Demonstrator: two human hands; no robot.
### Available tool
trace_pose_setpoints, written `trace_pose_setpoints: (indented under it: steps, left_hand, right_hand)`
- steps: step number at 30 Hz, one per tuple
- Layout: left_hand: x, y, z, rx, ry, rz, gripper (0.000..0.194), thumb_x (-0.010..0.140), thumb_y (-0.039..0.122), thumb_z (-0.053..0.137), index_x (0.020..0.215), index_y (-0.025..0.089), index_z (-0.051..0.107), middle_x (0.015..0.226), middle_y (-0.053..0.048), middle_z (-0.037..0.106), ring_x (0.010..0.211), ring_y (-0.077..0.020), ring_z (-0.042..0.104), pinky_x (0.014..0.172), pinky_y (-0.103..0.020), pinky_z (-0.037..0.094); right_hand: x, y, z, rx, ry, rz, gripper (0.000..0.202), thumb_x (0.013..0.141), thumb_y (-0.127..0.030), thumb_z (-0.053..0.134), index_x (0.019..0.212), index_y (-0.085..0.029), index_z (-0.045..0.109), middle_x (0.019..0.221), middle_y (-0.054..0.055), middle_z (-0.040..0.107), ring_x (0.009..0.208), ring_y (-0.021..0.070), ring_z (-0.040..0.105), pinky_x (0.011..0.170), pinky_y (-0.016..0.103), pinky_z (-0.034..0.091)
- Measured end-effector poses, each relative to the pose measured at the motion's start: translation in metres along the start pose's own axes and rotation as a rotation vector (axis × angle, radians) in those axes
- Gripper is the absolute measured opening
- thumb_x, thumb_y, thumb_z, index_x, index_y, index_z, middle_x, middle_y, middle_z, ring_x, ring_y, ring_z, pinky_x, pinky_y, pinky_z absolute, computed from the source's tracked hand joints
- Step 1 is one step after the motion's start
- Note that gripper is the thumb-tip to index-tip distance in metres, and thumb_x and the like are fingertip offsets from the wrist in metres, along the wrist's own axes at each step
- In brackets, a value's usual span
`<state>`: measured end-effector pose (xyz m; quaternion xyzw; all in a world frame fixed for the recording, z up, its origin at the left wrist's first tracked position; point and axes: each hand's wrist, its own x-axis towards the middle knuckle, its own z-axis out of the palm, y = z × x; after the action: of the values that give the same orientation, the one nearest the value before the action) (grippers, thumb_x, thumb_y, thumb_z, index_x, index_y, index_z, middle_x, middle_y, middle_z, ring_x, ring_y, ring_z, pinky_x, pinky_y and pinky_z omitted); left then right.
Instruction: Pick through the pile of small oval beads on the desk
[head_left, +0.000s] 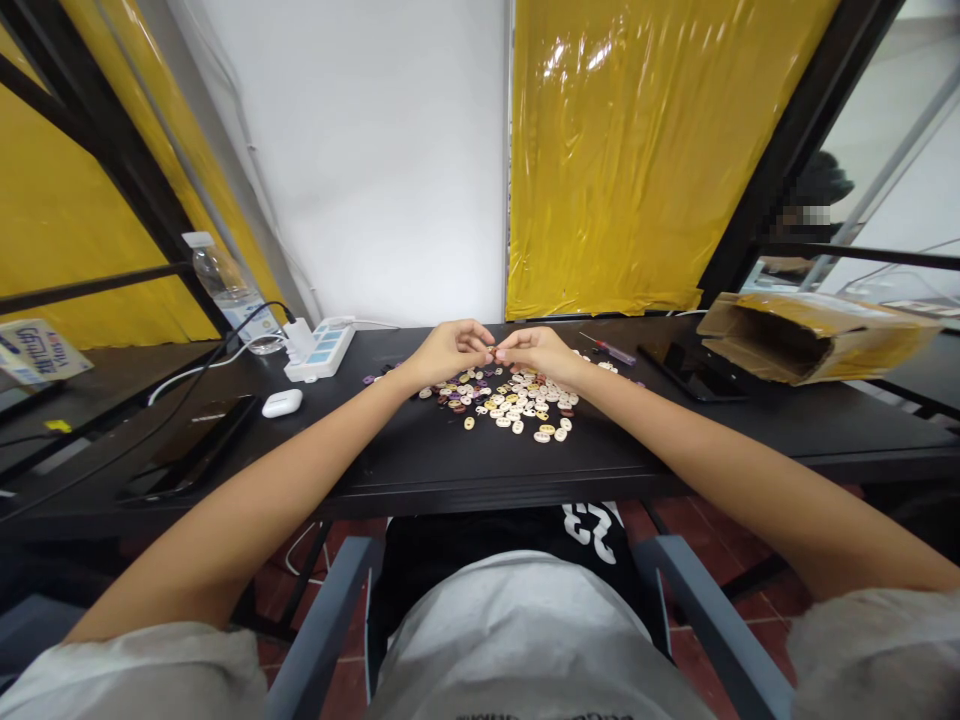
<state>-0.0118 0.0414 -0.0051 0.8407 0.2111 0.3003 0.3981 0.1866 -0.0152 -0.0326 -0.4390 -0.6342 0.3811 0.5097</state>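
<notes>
My left hand (453, 352) and my right hand (538, 354) meet above the far part of the black table, fingertips pinched close together. Between them shows a small reddish-brown piece (494, 351), partly covered by the fingers; its exact shape is hard to see. Below and around the hands lies a loose spread of small oval pieces with holes (517, 404), mostly cream, with yellow, brown and purple ones among them. A few cream ovals (543, 436) lie nearer the table's front edge. Purple and dark pieces gather more on the left, partly hidden by my left hand.
A screwdriver (615, 352), a dark phone (686, 372) and an open cardboard box (810, 338) are on the right. Leftward are a white earbud case (282, 403), a power strip (322, 350) with cables, a water bottle (234, 295) and a black glossy device (195, 445).
</notes>
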Motion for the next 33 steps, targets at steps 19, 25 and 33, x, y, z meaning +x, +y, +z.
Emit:
trace_pose_setpoints:
  steps: [19,25,33]
  left_hand:
    - [-0.003,0.007,-0.002,-0.033,-0.022,-0.064,0.033,0.066,0.023,0.075,0.097,0.012,0.069,0.081,-0.009,0.073,0.075,-0.0176,0.069,0.073,-0.03,0.053]
    - [-0.005,0.01,0.001,-0.008,-0.034,-0.067,0.032,0.066,0.021,0.072,0.096,0.011,0.069,0.078,-0.009,0.073,0.072,-0.0183,0.069,0.069,-0.029,0.053]
    - [-0.003,0.003,0.005,0.036,-0.019,0.013,0.023,0.07,0.017,0.067,0.093,0.013,0.069,0.081,-0.008,0.073,0.076,-0.016,0.068,0.074,-0.03,0.054]
  right_hand:
    - [-0.004,-0.003,0.001,-0.077,-0.084,-0.048,0.024,0.069,-0.037,0.077,0.077,-0.014,0.071,0.075,0.005,0.072,0.059,0.0107,0.057,0.054,0.025,0.041]
    - [-0.006,-0.002,0.002,-0.118,-0.102,-0.102,0.019,0.072,-0.033,0.074,0.077,-0.014,0.07,0.074,0.005,0.071,0.062,0.0118,0.058,0.058,0.026,0.042]
    - [-0.007,-0.001,0.002,-0.206,-0.095,-0.165,0.019,0.078,-0.033,0.068,0.078,-0.014,0.068,0.071,0.004,0.068,0.059,0.0112,0.053,0.056,0.026,0.038]
